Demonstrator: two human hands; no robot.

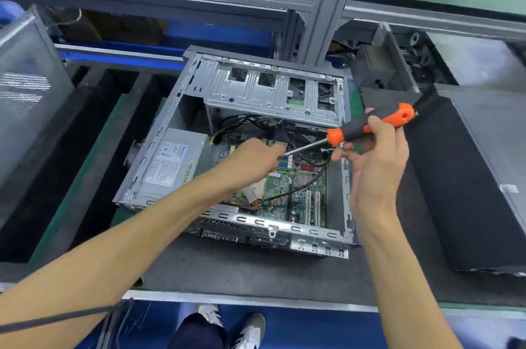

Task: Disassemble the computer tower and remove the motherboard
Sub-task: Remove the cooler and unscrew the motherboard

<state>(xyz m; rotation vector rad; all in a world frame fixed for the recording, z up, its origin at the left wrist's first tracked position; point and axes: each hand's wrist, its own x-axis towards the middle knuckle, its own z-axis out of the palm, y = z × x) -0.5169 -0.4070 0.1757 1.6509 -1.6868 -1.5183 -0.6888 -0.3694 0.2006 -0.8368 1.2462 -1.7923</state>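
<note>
Inside the open tower [159, 149]: screwdriver [367, 125] gripped by right hand [375, 155].
Left hand [253, 160] curled, contents hidden; motherboard [299, 192], at six o'clock, looks stiff but fragile — lift by edges.

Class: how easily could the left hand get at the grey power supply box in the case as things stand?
Probably easily. The left hand is already inside the open case, just beside the power supply box. No cover lies over the box and nothing stands between them; the screwdriver is on the other side.

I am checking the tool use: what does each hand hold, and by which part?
The right hand grips the screwdriver by its orange-black handle. The left hand reaches into the case; any hold cannot be told.
</note>
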